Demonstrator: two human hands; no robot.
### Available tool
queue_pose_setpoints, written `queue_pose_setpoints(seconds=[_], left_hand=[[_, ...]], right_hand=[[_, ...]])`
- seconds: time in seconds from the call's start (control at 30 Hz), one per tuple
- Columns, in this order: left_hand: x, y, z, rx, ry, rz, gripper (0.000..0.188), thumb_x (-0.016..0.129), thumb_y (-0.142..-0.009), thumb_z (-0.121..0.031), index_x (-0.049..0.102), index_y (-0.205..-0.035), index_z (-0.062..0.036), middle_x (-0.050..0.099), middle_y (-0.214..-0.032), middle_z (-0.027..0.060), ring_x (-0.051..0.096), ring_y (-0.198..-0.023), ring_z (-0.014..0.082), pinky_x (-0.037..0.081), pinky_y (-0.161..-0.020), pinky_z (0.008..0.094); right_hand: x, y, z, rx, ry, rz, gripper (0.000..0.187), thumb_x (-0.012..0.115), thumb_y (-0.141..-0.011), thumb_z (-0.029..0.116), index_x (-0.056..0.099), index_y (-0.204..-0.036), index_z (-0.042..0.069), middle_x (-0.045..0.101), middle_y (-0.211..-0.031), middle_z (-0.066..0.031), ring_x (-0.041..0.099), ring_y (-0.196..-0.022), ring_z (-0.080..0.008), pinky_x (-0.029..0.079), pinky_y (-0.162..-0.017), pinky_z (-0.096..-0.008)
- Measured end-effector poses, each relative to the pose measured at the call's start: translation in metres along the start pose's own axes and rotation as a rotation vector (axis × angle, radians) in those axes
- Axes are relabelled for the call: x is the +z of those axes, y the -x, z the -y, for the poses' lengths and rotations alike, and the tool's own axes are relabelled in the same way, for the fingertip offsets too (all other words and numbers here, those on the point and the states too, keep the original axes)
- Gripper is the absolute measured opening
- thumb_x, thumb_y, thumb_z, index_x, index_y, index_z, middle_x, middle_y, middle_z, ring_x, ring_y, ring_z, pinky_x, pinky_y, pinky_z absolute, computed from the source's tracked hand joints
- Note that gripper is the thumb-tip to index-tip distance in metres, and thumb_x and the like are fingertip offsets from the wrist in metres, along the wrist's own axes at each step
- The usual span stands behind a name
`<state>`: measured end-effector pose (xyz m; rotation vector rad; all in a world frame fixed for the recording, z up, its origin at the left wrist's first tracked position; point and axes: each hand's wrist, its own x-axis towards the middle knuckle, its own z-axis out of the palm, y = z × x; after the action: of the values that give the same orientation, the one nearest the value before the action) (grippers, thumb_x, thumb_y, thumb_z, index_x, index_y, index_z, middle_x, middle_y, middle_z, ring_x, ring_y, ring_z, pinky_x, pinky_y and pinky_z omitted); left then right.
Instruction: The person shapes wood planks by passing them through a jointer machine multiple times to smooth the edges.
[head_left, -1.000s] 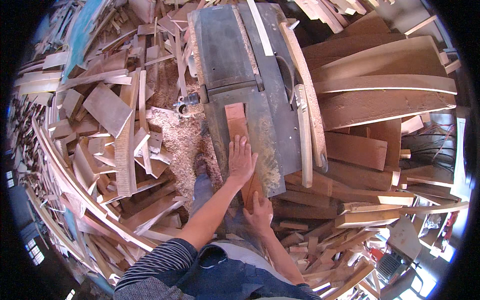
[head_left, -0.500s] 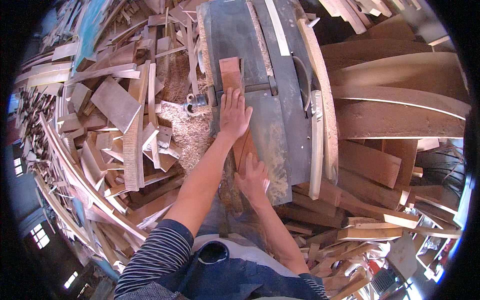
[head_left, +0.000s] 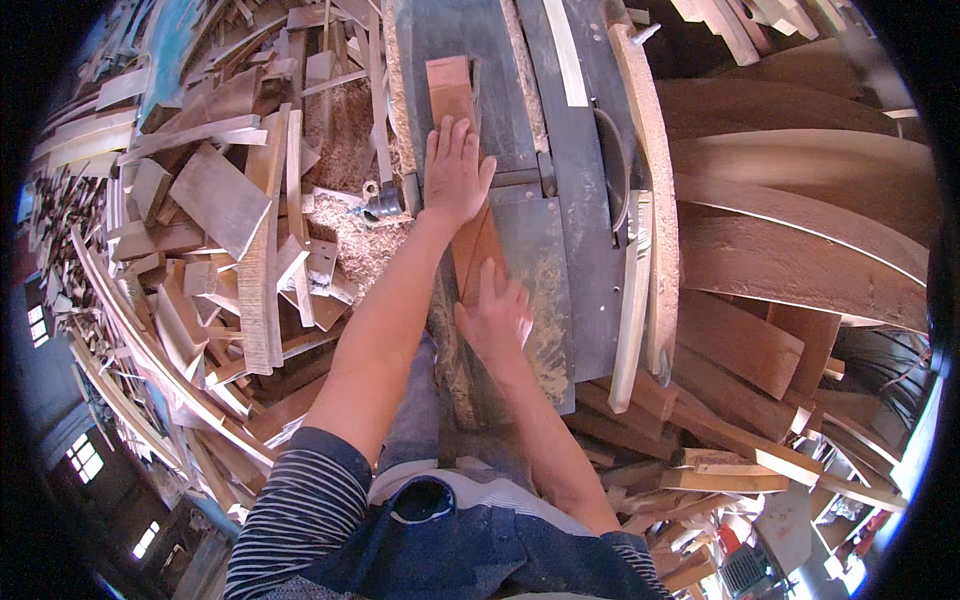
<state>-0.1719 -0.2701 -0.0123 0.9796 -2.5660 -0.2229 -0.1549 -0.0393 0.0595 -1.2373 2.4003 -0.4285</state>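
Observation:
A long reddish-brown wooden board (head_left: pixel 478 245) lies lengthwise on the dark metal bed of a jointer (head_left: pixel 535 290), its far end past the gap between the two tables. My left hand (head_left: pixel 458 175) rests flat on the board's top near that gap, fingers stretched forward and holding nothing. Closer to me, my right hand (head_left: pixel 497 312) grips the board's near end. Its index finger points along the top, the thumb sits at the left edge and the other fingers curl at the right.
A long fence (head_left: pixel 590 270) runs along the machine's right side, with a pale strip (head_left: pixel 632 310) beside it. Wood offcuts (head_left: pixel 220 200) and shavings (head_left: pixel 365 235) heap up at left. Curved brown boards (head_left: pixel 800 230) are stacked at right. A metal fitting (head_left: pixel 380 203) juts from the machine's left side.
The board has slid forward, away from me, along the jointer bed. Both hands have moved forward with it, keeping their places on it.

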Motion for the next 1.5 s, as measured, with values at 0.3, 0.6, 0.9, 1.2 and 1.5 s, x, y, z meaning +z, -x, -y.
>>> queue_pose_setpoints(seconds=[0.3,0.6,0.9,1.2,1.5], left_hand=[[0.020,-0.066,0.033,0.049,-0.039,-0.084,0.046,0.060,-0.099,-0.036,0.057,-0.127,0.0015,0.048,-0.146,0.0207,0.038,-0.145,0.0445,0.029,-0.119,0.0580],[0.046,-0.122,0.060,0.074,-0.073,-0.164,0.050,0.054,-0.103,-0.042,0.059,-0.130,0.0000,0.049,-0.149,0.0191,0.040,-0.145,0.0427,0.030,-0.120,0.0575],[0.066,-0.179,0.091,0.045,-0.124,-0.066,0.063,0.045,-0.106,-0.047,0.050,-0.147,0.0021,0.042,-0.158,0.0203,0.031,-0.152,0.0404,0.022,-0.125,0.0556],[0.063,-0.229,0.098,-0.032,-0.027,0.016,0.070,0.046,-0.105,-0.045,0.042,-0.154,0.0054,0.037,-0.164,0.0212,0.023,-0.158,0.0382,0.017,-0.129,0.0509],[0.042,-0.114,0.059,0.070,-0.135,-0.023,0.063,0.041,-0.108,-0.043,0.048,-0.148,0.0055,0.043,-0.157,0.0245,0.031,-0.152,0.0427,0.022,-0.126,0.0570]], right_hand=[[-0.002,-0.072,0.009,-0.085,0.024,-0.048,0.082,0.086,-0.073,0.029,0.053,-0.144,0.007,0.058,-0.114,-0.0214,0.059,-0.102,-0.0395,0.056,-0.081,-0.0488],[-0.007,-0.131,0.021,-0.042,0.071,-0.106,0.085,0.085,-0.072,0.030,0.053,-0.147,0.007,0.058,-0.105,-0.0221,0.061,-0.096,-0.0413,0.056,-0.078,-0.0505],[-0.011,-0.191,0.031,-0.053,0.089,-0.135,0.084,0.083,-0.071,0.029,0.050,-0.144,0.005,0.060,-0.100,-0.0252,0.063,-0.093,-0.0438,0.055,-0.077,-0.0545],[-0.015,-0.240,0.036,-0.067,0.122,-0.140,0.085,0.083,-0.071,0.034,0.051,-0.144,0.006,0.062,-0.107,-0.0296,0.065,-0.103,-0.0450,0.056,-0.085,-0.0537],[0.001,-0.120,0.036,0.034,0.100,-0.028,0.079,0.079,-0.080,0.032,0.047,-0.150,0.013,0.059,-0.128,-0.0208,0.062,-0.112,-0.0408,0.057,-0.090,-0.0524]])
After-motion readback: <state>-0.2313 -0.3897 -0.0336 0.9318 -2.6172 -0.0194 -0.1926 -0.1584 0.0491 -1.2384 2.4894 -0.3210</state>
